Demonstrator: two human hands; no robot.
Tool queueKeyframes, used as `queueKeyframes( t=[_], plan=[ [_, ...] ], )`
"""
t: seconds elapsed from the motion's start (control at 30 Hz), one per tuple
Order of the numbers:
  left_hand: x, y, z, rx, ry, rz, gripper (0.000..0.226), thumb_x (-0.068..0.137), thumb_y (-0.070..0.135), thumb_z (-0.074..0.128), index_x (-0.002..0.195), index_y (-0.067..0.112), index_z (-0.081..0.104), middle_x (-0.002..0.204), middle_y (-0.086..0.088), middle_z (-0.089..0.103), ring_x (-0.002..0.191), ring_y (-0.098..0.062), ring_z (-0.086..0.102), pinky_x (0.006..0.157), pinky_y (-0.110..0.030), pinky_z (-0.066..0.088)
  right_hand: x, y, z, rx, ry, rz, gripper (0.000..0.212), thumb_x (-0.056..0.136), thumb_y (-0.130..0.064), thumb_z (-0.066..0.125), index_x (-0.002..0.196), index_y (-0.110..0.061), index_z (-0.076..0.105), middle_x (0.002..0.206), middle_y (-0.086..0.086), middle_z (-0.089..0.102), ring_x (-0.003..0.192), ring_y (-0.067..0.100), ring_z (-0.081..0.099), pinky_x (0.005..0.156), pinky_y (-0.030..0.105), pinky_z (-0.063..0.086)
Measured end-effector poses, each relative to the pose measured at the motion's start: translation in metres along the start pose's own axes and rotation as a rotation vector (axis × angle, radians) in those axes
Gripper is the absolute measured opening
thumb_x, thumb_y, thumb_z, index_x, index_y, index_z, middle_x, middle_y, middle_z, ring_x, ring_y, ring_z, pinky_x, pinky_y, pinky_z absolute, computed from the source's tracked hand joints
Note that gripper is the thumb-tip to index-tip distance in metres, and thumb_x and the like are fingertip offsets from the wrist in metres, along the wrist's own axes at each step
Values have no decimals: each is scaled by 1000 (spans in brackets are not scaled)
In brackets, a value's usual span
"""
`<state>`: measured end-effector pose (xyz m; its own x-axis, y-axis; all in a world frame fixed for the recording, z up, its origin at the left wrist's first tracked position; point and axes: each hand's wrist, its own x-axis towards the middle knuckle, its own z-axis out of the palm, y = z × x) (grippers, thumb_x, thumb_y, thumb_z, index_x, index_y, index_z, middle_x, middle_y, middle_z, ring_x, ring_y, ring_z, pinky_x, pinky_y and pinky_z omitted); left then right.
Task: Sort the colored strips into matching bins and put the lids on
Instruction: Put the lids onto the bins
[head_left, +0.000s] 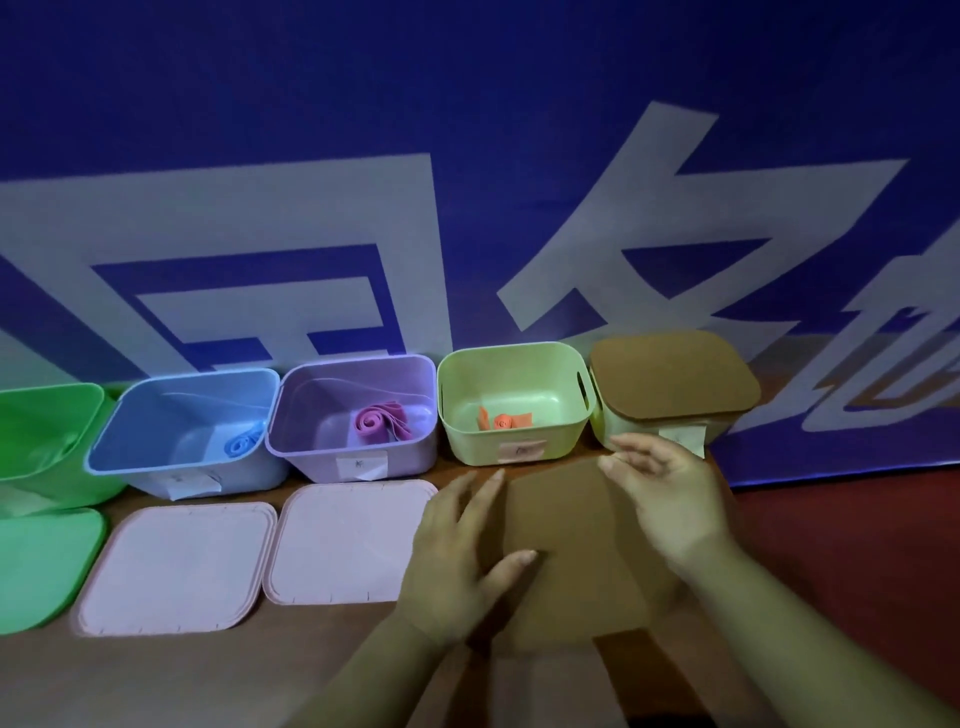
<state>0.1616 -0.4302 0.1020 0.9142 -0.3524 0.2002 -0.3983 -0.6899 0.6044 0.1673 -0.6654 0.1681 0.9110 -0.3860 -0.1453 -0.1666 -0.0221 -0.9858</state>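
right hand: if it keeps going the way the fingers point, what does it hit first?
Probably the paper label on the front of the pale yellow-green bin capped with a flat brown lid. The right hand points up-left; its fingers look just short of it, depth unclear.

green bin (47, 431) cut off left, bin labels (363, 464) unreadable

Both hands grip a flat brown square lid (566, 551) tilted just above the wooden table (208, 675): the left hand (462, 561) on its left edge, the right hand (665, 499) on its far right corner. Behind stand a pale yellow-green plastic bin (514, 447) holding an orange strip (506, 420), and a neighbouring lidded bin (670, 384). Two pink lids (176, 566) lie before the blue bin (192, 431) and purple bin (358, 415).
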Motion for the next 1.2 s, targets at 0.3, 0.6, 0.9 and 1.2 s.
queueKeyframes(
  t=[0.3, 0.6, 0.9, 1.2],
  plan=[
    [42, -24, -29, 238, -166, 51, 101, 64, 94, 51, 150, 54, 16, 165, 6, -5, 148, -39, 6, 119, -56, 21, 81, -13, 18, 258, 130, 227, 19, 83, -9, 76, 101, -16, 73, 96, 9, 76, 79, 21, 72, 69, 31, 54],
    [113, -44, -30, 391, -239, -34, 94, 66, 91, 49, 147, 61, 11, 164, 8, -7, 147, -37, -2, 119, -55, 22, 144, -13, 46, -216, 49, 41, 21, 85, -29, 74, 98, -37, 60, 109, -6, 67, 99, 16, 65, 89, 41, 55],
    [161, -67, 1, 409, -256, -129, 94, 68, 91, 43, 148, 58, 7, 165, 6, 1, 146, -39, 7, 117, -53, 20, 179, 3, 23, -911, -652, -138, 105, 61, -68, 77, 143, -64, 11, 154, -31, -30, 147, 8, 7, 118, 43, 29],
    [183, -78, 28, 478, -276, -152, 98, 68, 86, 48, 151, 54, 8, 166, 4, 6, 147, -48, 5, 118, -60, 16, 215, 35, 22, -1386, -732, -368, 115, 64, -89, 50, 149, -50, -18, 157, -1, -38, 145, 22, -34, 120, 39, -11]
  ],
)
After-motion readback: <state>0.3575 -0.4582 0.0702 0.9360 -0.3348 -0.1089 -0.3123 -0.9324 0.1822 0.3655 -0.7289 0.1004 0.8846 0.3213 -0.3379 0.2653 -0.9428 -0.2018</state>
